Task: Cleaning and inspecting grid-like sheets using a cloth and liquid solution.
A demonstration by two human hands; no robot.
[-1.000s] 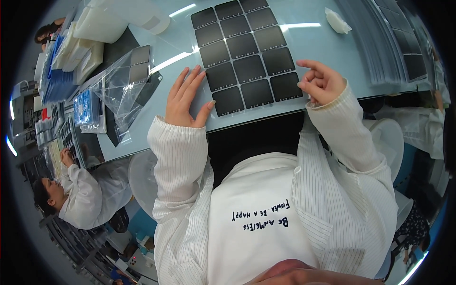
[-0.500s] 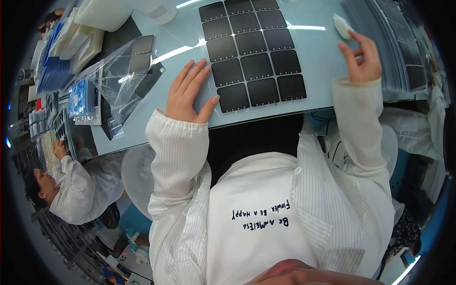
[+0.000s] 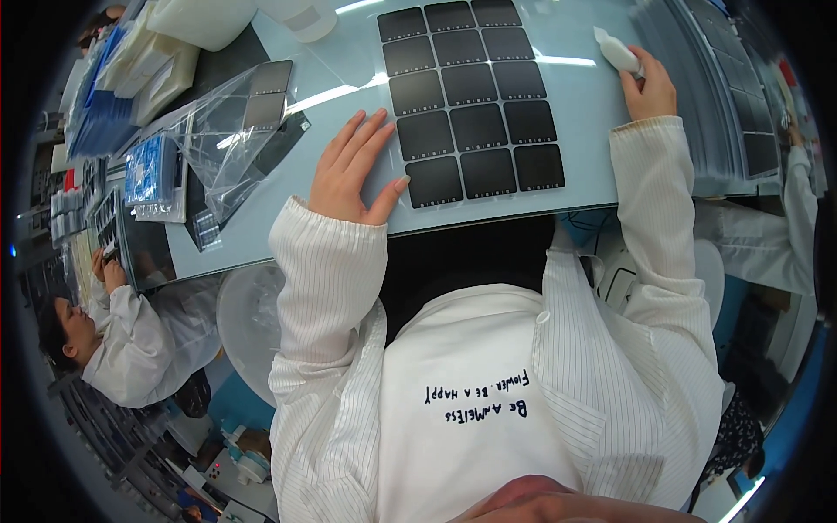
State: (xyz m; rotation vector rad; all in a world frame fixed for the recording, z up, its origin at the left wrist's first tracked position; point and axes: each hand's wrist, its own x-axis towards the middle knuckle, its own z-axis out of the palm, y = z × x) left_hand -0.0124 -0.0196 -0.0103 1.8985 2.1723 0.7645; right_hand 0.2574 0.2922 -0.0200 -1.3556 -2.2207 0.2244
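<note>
Dark rectangular panels (image 3: 478,128) with rounded corners lie in a grid, three columns wide, on the glass-topped table (image 3: 586,113). Each has a row of small light marks along its near edge. My left hand (image 3: 350,170) lies flat to the left of the grid, fingers spread, with the thumb at the edge of the nearest left panel. To the right of the grid, my right hand (image 3: 649,89) closes around the lower end of a small white bottle-like thing (image 3: 619,54) with a narrow tip, which points away to the left. The palm side of that grip is hidden.
Clear plastic film (image 3: 228,144) and more dark panels (image 3: 270,78) lie to the left, beside a blue packet (image 3: 150,174). Stacked sheets (image 3: 697,96) stand at the right. A translucent container (image 3: 305,19) is at the far side. Another person (image 3: 131,344) sits at the left.
My right hand has reached the white bottle-like thing and closed on it; the thing's tip has swung left. My left hand stays flat beside the panels. The view has shifted slightly.
</note>
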